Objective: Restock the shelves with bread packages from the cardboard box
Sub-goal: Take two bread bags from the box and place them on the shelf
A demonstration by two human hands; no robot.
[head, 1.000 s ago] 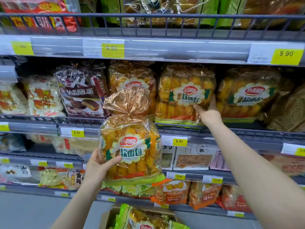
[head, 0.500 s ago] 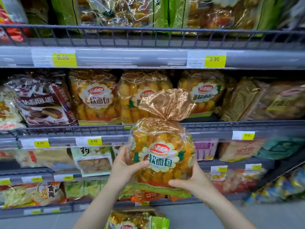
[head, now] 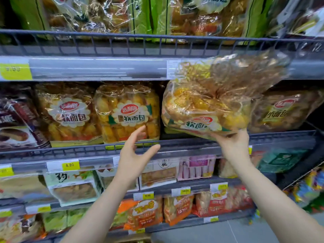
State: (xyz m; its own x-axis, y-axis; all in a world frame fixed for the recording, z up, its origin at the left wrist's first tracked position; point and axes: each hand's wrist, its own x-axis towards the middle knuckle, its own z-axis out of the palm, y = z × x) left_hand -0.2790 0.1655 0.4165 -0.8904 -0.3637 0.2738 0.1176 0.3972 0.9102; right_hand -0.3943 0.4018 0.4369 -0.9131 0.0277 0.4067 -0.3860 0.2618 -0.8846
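A clear bag of yellow soft bread (head: 206, 106) with a twisted golden top tilts back toward the middle shelf (head: 175, 146), its bottom over the wire front rail. My right hand (head: 233, 144) grips it from underneath. My left hand (head: 135, 151) hovers empty, fingers spread, just in front of the rail below two matching bread bags (head: 128, 113) that stand upright on the same shelf. The held bag is blurred by motion. The cardboard box is out of view.
To the right of the held bag stands a darker bread bag (head: 284, 111). A brown cake pack (head: 15, 120) sits at the far left. The upper shelf (head: 98, 67) carries green-edged packs, and the lower shelves (head: 157, 190) hold boxed and orange snacks.
My left hand has let go of the bread bag. My right hand alone has carried the bag up and to the right, tipping it toward the middle shelf.
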